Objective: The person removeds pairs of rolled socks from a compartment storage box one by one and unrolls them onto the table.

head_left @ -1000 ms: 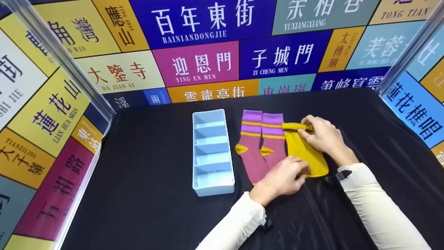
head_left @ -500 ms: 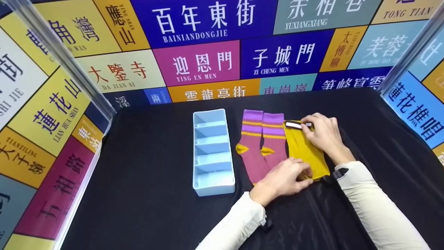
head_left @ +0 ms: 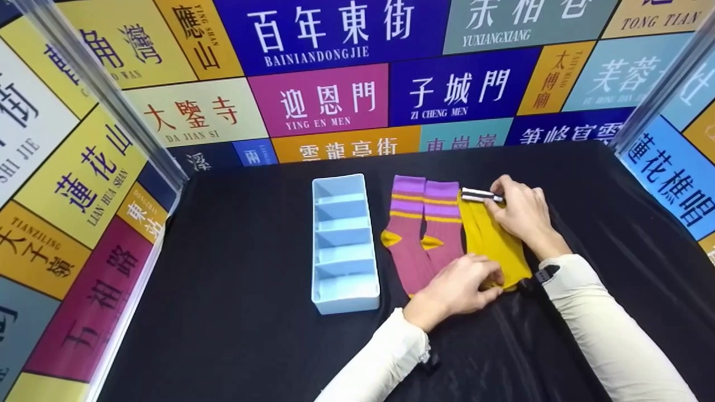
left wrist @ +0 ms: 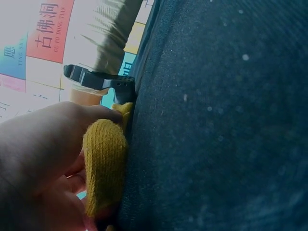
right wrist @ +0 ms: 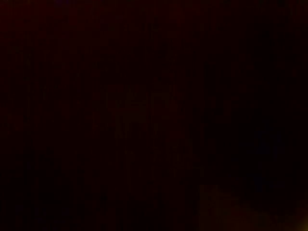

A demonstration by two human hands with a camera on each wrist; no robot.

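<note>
A mustard-yellow sock (head_left: 494, 245) lies on the black cloth, with a black-and-white strip (head_left: 479, 194) across its far end. My right hand (head_left: 524, 212) pinches that far end, thumb and fingers at the strip's right side. At the near end my left hand (head_left: 461, 285) holds the toe part with curled fingers. In the left wrist view the folded knit of the yellow sock (left wrist: 106, 166) bulges between thumb and fingers. Left of it lie two pink-and-purple socks (head_left: 408, 237) with yellow stripes and heels, their lower parts partly behind my left hand. The right wrist view is dark.
A light blue divided box (head_left: 345, 304) with several compartments stands left of the socks. Black cloth (head_left: 240, 268) covers the table. Panels with printed signs (head_left: 318, 100) rise along the back and both sides.
The folded yellow cuff under my right hand has turned, bringing the black-and-white strip into view. My right hand has moved slightly away from me; the left stays at the toe.
</note>
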